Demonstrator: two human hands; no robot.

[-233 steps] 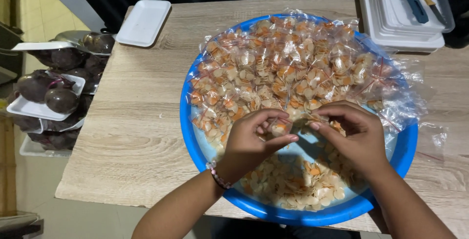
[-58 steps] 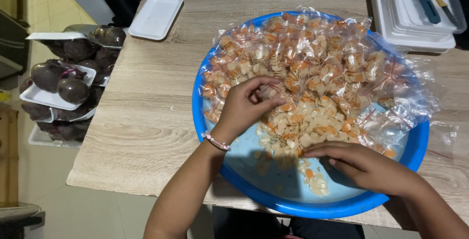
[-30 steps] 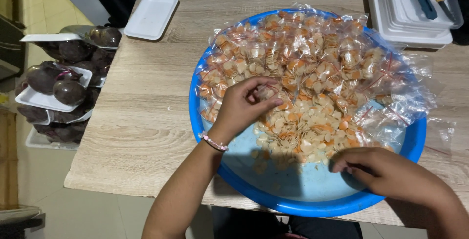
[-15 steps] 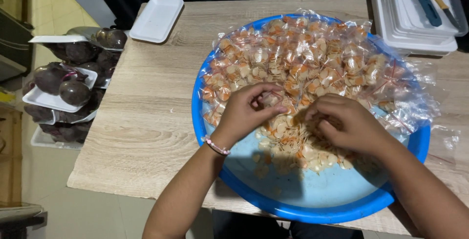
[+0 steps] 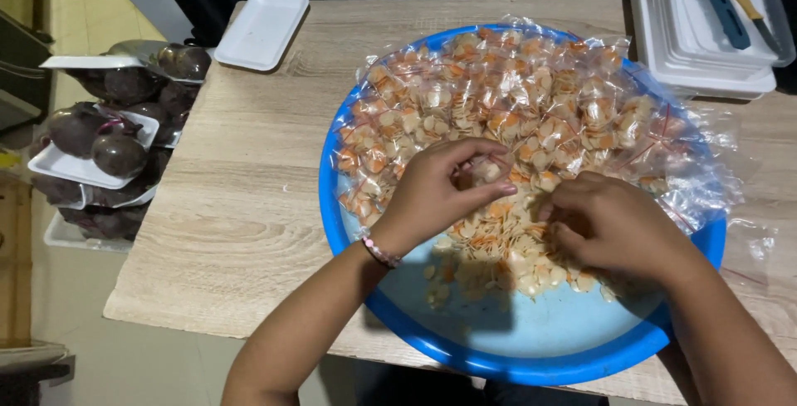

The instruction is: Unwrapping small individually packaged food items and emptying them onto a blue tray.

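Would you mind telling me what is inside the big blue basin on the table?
The blue basin holds many small clear bags of pale and orange chips, plus a loose pile of chips. The left hand and right hand cover part of the pile.

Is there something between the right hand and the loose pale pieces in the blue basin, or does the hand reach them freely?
Nothing visible stands in the way. The right hand already rests on the loose pale pieces in the blue basin. The small filled bags lie behind them, toward the far rim. The left hand holds one small bag beside it.
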